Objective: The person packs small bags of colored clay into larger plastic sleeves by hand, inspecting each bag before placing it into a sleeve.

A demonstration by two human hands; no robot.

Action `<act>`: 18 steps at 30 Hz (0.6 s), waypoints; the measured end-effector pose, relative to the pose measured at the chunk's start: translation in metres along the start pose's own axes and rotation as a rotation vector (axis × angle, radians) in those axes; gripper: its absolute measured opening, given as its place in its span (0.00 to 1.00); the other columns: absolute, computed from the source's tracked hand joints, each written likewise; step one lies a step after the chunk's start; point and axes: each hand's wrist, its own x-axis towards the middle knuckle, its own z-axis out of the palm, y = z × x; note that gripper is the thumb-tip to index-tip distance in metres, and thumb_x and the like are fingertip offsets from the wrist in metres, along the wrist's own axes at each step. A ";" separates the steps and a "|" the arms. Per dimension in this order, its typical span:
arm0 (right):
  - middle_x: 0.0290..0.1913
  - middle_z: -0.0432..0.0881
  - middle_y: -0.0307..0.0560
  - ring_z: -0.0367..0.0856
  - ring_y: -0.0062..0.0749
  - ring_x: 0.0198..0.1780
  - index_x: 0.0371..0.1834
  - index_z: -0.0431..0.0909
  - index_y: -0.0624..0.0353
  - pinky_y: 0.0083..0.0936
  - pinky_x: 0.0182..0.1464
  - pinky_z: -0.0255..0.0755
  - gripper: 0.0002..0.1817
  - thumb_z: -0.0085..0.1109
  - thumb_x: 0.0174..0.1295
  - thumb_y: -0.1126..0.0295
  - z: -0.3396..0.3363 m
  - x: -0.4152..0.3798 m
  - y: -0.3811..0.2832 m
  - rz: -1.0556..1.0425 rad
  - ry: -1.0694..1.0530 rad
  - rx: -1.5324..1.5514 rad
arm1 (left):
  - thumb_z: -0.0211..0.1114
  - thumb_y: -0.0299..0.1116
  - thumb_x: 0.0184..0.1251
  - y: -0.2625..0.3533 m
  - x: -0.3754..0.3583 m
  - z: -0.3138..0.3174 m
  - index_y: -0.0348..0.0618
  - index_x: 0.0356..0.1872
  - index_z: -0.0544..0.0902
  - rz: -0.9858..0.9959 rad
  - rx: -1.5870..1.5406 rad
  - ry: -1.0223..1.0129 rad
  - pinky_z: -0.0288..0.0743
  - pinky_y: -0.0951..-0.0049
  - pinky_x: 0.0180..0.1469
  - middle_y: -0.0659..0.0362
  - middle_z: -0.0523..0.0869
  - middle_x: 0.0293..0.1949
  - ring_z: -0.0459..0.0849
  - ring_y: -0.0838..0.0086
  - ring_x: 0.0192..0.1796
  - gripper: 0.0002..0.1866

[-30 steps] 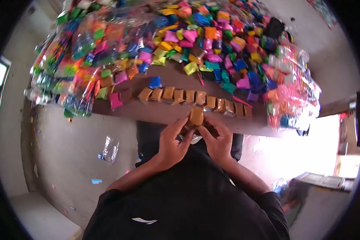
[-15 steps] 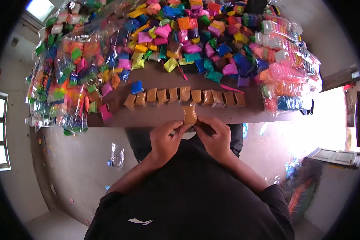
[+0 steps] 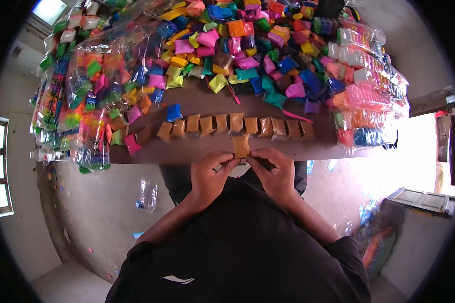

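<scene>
Between my two hands, at the table's near edge, is a small brown packet (image 3: 241,146) in clear wrapping. My left hand (image 3: 210,175) pinches its lower left corner, and my right hand (image 3: 274,174) pinches the lower right one. Just beyond it, a row of similar brown packets (image 3: 221,123) stretches across the table, side by side and slightly tilted. A blue packet (image 3: 174,112) touches the row near its left end.
A heap of many-coloured wrapped packets (image 3: 247,61) covers the back of the brown table (image 3: 187,149). Clear bags of packets lie at the left (image 3: 93,106) and right (image 3: 366,96). Plastic wrappers (image 3: 147,196) litter the floor.
The brown packet stays pinched in both hands and sits slightly lower relative to the row. The whole view has shifted a little; the row and heap look unchanged.
</scene>
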 end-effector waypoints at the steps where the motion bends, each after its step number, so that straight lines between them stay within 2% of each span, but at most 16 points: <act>1: 0.38 0.89 0.46 0.90 0.28 0.37 0.42 0.87 0.62 0.24 0.39 0.81 0.09 0.74 0.59 0.78 -0.001 -0.002 0.003 0.002 0.004 -0.002 | 0.77 0.21 0.61 0.002 0.001 0.001 0.32 0.39 0.88 -0.020 -0.025 -0.009 0.81 0.73 0.40 0.52 0.90 0.34 0.90 0.70 0.36 0.07; 3: 0.37 0.89 0.45 0.89 0.28 0.36 0.39 0.87 0.62 0.24 0.39 0.81 0.07 0.74 0.59 0.78 -0.001 -0.005 0.010 0.070 0.012 0.064 | 0.78 0.21 0.61 -0.002 0.003 0.001 0.32 0.38 0.88 0.030 -0.026 -0.033 0.81 0.73 0.39 0.53 0.90 0.33 0.89 0.70 0.36 0.07; 7: 0.37 0.89 0.45 0.88 0.28 0.35 0.37 0.87 0.62 0.24 0.38 0.80 0.06 0.74 0.58 0.79 -0.007 -0.009 0.011 0.060 -0.017 0.034 | 0.78 0.21 0.59 -0.003 0.005 -0.002 0.33 0.35 0.88 0.112 0.004 -0.080 0.79 0.72 0.37 0.53 0.89 0.32 0.89 0.69 0.35 0.07; 9: 0.37 0.88 0.44 0.85 0.25 0.39 0.36 0.86 0.65 0.22 0.43 0.77 0.06 0.73 0.57 0.85 -0.009 -0.009 0.010 0.061 -0.060 0.038 | 0.78 0.20 0.59 -0.004 0.007 -0.003 0.34 0.35 0.88 0.138 0.004 -0.097 0.79 0.71 0.37 0.53 0.89 0.32 0.89 0.68 0.34 0.07; 13: 0.36 0.87 0.44 0.86 0.28 0.39 0.36 0.86 0.65 0.24 0.44 0.77 0.06 0.73 0.56 0.84 -0.007 -0.005 0.020 0.056 -0.082 -0.001 | 0.78 0.20 0.58 -0.012 0.013 -0.007 0.35 0.35 0.88 0.233 0.109 -0.143 0.80 0.70 0.37 0.52 0.89 0.33 0.89 0.65 0.35 0.07; 17: 0.36 0.88 0.46 0.87 0.30 0.37 0.37 0.87 0.65 0.25 0.42 0.78 0.06 0.73 0.57 0.82 -0.004 0.011 0.023 0.066 -0.098 0.027 | 0.77 0.20 0.58 -0.023 0.021 -0.009 0.35 0.36 0.88 0.260 0.127 -0.141 0.81 0.67 0.37 0.51 0.90 0.35 0.89 0.63 0.35 0.07; 18: 0.36 0.89 0.47 0.87 0.32 0.37 0.38 0.87 0.65 0.26 0.41 0.79 0.07 0.73 0.57 0.81 -0.003 0.017 0.022 0.080 -0.091 0.028 | 0.77 0.20 0.59 -0.025 0.025 -0.009 0.35 0.37 0.88 0.217 0.126 -0.147 0.81 0.67 0.38 0.51 0.90 0.36 0.89 0.63 0.36 0.07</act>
